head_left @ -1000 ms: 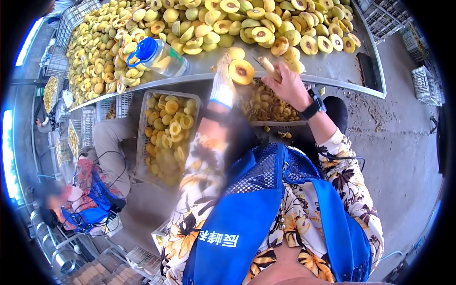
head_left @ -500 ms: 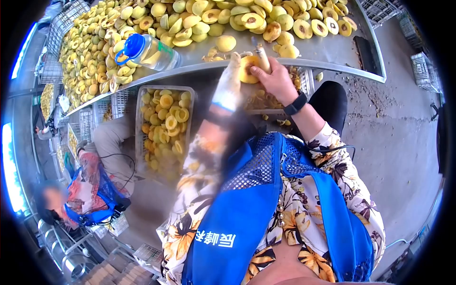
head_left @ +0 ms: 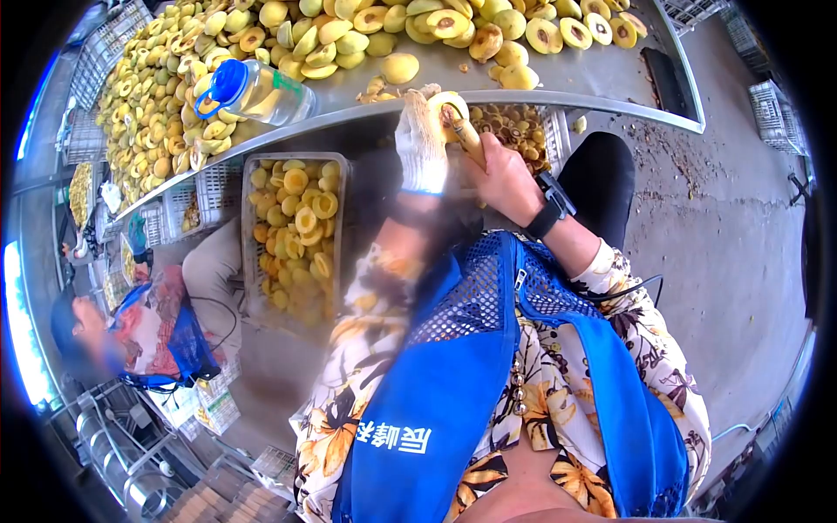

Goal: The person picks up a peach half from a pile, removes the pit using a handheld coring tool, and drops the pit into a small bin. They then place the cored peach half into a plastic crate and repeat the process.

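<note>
At the metal table's near edge, my left hand (head_left: 420, 139), in a white glove, grips a yellow fruit half (head_left: 447, 108) with its cut face showing. My right hand (head_left: 500, 174) is bare with a dark watch on the wrist and is closed round the handle of a tool (head_left: 469, 139). The tool's tip touches the brown centre of the fruit half. Just beyond my hands, a whole-looking yellow fruit (head_left: 400, 68) lies on the table. Beneath the edge, behind my right hand, a crate holds brown pits (head_left: 514, 131).
Piled fruit halves (head_left: 174, 96) cover the metal table (head_left: 593, 83), with a blue-lidded bottle (head_left: 261, 91) near its edge. A crate of fruit halves (head_left: 296, 235) stands below left. Another person (head_left: 161, 331) sits at the left. My knee (head_left: 602, 179) is beside the table.
The tool has swung down from upright, and its tip now meets the fruit half's centre. My right hand has moved slightly lower. The view has shifted slightly.
</note>
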Available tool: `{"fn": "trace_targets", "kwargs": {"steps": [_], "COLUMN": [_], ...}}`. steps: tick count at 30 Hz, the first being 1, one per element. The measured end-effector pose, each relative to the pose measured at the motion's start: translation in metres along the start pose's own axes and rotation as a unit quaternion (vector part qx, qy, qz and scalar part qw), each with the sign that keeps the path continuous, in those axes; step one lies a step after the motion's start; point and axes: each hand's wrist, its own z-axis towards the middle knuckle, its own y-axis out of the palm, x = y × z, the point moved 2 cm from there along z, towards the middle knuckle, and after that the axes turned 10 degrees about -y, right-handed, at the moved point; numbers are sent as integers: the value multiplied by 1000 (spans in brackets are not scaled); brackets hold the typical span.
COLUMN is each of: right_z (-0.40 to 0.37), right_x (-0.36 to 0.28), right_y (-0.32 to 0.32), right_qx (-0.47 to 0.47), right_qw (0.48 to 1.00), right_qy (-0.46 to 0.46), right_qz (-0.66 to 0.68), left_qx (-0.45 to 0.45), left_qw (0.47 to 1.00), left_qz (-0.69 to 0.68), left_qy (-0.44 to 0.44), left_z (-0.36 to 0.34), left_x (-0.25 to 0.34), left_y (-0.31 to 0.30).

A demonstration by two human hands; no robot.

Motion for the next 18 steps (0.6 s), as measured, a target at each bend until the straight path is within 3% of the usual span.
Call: {"fn": "trace_targets", "kwargs": {"steps": [4,7,9,11,12,14,15,17,18], "right_z": [-5,-4,-6,-8,-8,-9,-9,-11,-12], "right_x": [9,0,-10,-7,-5,-2,-1,10,13], "right_y": [13,6,-4,-1,1,5,7,18,22], "right_qx": [-27,-84,-119,-91,-77,-51,-36,-67,-84], "right_qw": [998,995,993,994,995,997,996,987,979], "right_qy": [45,48,22,47,59,-2,-32,26,54], "right_qz": [21,21,5,24,34,61,75,144,177], "left_qx": [11,-53,-77,-66,-64,-59,-32,21,22], "left_qw": [1000,987,970,961,967,968,978,990,980], "left_qz": [9,151,76,38,-16,-121,-106,-79,-110], "left_qy": [21,-30,-219,-264,-247,-212,-178,-111,-163], "left_z": [-3,-3,3,-2,-5,-10,-11,-12,-8], "left_x": [1,14,14,21,20,15,11,4,0], "left_y": [-1,-9,-12,-4,-3,-1,0,-1,-6]}}
